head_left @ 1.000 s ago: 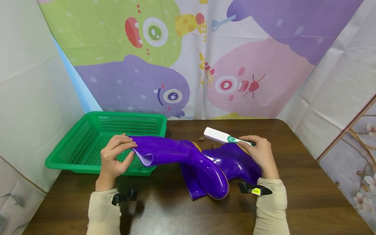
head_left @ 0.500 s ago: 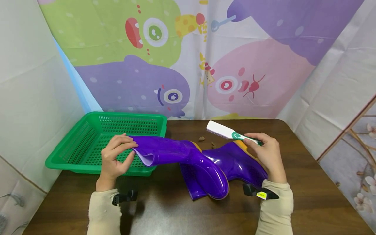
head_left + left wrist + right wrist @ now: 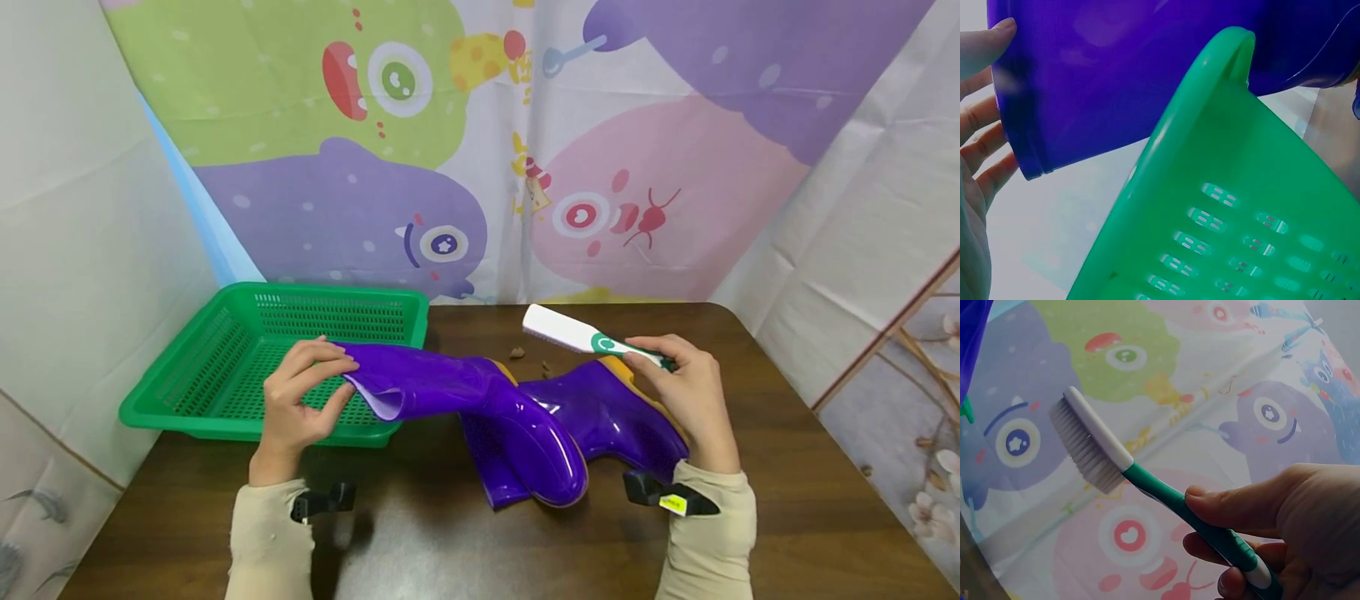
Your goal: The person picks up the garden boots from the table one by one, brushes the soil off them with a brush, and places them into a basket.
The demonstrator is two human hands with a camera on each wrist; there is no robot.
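My left hand (image 3: pixel 303 396) pinches the open top edge of a purple rain boot (image 3: pixel 420 379), thumb on one side and fingers on the other. This boot slopes down to the right, its toe lying across a second purple boot (image 3: pixel 607 408) with a yellow sole. In the left wrist view the upper boot's shaft (image 3: pixel 1110 75) passes behind the green basket's rim. My right hand (image 3: pixel 686 392) grips the green-and-white handle of a scrubbing brush (image 3: pixel 562 329), held above the second boot's heel. The right wrist view shows white bristles (image 3: pixel 1085 447), touching nothing.
A green slotted basket (image 3: pixel 168 367) stands at the back left of the brown wooden table (image 3: pixel 420 550), behind my left hand. Small brown crumbs (image 3: pixel 517 352) lie on the table behind the boots. A cartoon-printed curtain (image 3: pixel 502 150) hangs behind the table's far edge.
My right hand has moved the brush up and to the right, off the second boot, uncovering its yellow heel. My left hand and the upper boot stay nearly where they were.
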